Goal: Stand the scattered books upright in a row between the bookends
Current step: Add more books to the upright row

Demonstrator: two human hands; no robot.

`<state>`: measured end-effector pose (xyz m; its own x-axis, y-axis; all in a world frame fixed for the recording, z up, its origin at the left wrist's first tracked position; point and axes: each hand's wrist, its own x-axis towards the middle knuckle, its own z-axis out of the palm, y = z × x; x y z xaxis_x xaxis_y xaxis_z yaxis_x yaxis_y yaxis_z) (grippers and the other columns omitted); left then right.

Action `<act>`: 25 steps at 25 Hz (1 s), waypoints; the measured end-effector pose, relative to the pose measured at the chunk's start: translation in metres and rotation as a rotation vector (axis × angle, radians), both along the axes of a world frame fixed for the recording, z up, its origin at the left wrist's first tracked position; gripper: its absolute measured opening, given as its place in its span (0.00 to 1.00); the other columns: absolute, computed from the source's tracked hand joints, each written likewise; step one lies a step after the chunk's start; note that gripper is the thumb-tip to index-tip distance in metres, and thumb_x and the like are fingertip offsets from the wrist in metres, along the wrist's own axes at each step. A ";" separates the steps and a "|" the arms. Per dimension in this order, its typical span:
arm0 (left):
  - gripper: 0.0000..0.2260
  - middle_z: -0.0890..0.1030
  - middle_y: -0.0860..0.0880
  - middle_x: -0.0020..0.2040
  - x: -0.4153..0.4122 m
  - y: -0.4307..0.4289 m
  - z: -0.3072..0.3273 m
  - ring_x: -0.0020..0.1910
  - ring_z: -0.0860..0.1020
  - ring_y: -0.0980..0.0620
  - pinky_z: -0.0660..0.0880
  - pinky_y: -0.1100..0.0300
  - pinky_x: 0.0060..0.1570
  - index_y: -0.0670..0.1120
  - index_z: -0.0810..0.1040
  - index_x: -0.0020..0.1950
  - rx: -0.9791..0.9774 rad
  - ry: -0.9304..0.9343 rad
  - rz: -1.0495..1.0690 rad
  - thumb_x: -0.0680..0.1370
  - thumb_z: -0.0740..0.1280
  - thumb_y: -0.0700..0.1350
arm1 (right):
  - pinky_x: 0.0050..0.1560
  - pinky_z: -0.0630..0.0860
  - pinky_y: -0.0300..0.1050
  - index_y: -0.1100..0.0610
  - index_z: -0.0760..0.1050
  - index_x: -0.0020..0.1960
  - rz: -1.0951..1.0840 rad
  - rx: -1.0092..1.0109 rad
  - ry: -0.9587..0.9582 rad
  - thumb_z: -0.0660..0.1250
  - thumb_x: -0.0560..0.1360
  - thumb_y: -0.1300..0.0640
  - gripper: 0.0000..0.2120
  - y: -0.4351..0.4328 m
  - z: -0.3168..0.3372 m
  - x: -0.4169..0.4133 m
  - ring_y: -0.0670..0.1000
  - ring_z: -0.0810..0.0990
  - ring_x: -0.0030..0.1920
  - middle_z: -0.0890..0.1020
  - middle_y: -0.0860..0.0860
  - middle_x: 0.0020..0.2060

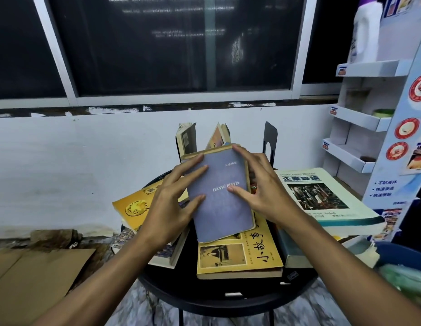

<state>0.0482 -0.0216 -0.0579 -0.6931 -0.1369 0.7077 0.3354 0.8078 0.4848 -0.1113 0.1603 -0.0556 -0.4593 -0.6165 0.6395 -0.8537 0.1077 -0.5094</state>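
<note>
In the head view, the left hand [172, 205] and right hand [263, 191] close their grip on either side of a blue Hanyu Pinyin book [222, 196], tilted above the round black surface [228, 300]. Behind it two books [187, 138] stand beside a black bookend [270, 140]; a yellow book [237, 255] and a green textbook [322, 196] lie flat.

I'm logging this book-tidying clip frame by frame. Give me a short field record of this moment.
surface: round black table
held: blue-grey book, gripped on both sides
left hand: fingers on the book's left edge
right hand: fingers on its right edge
upright already: two books at the back
bookend: black bookend, rear right
still flat: yellow book, large green-edged book
</note>
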 end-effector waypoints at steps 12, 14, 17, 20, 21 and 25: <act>0.43 0.66 0.58 0.77 0.011 -0.017 -0.021 0.72 0.71 0.59 0.76 0.51 0.66 0.55 0.57 0.81 0.333 -0.091 -0.027 0.72 0.77 0.43 | 0.68 0.70 0.49 0.45 0.63 0.78 -0.192 0.034 0.316 0.77 0.72 0.50 0.39 0.000 0.008 0.017 0.50 0.66 0.65 0.60 0.53 0.71; 0.46 0.70 0.59 0.75 0.012 -0.018 -0.018 0.70 0.72 0.62 0.76 0.52 0.66 0.56 0.56 0.82 0.360 -0.121 -0.025 0.71 0.78 0.46 | 0.66 0.74 0.50 0.47 0.64 0.78 -0.103 0.042 0.277 0.76 0.73 0.50 0.37 -0.003 0.009 0.027 0.50 0.67 0.66 0.62 0.52 0.69; 0.45 0.70 0.60 0.74 0.010 -0.014 -0.015 0.67 0.75 0.60 0.80 0.52 0.61 0.58 0.58 0.81 0.385 -0.141 -0.078 0.70 0.79 0.46 | 0.66 0.75 0.52 0.45 0.60 0.79 -0.032 0.087 0.181 0.73 0.75 0.46 0.37 -0.006 0.008 0.039 0.49 0.66 0.71 0.63 0.49 0.69; 0.45 0.65 0.57 0.76 0.008 -0.001 -0.016 0.66 0.78 0.54 0.81 0.50 0.58 0.59 0.56 0.81 0.427 -0.138 -0.192 0.71 0.78 0.42 | 0.67 0.74 0.53 0.38 0.55 0.79 0.002 0.080 0.023 0.72 0.73 0.39 0.40 -0.001 0.013 0.045 0.47 0.67 0.70 0.63 0.45 0.68; 0.46 0.64 0.57 0.77 0.007 0.004 -0.017 0.66 0.78 0.54 0.81 0.50 0.57 0.59 0.55 0.81 0.433 -0.134 -0.217 0.71 0.78 0.42 | 0.67 0.75 0.54 0.36 0.54 0.79 0.009 0.071 -0.017 0.72 0.72 0.37 0.41 0.003 0.015 0.046 0.46 0.68 0.70 0.63 0.44 0.67; 0.46 0.63 0.59 0.79 0.001 0.024 -0.016 0.71 0.73 0.53 0.82 0.47 0.56 0.60 0.54 0.81 0.440 -0.129 -0.304 0.72 0.77 0.40 | 0.66 0.76 0.57 0.33 0.52 0.77 -0.020 0.057 -0.083 0.73 0.69 0.35 0.44 0.018 0.024 0.049 0.45 0.69 0.71 0.62 0.42 0.70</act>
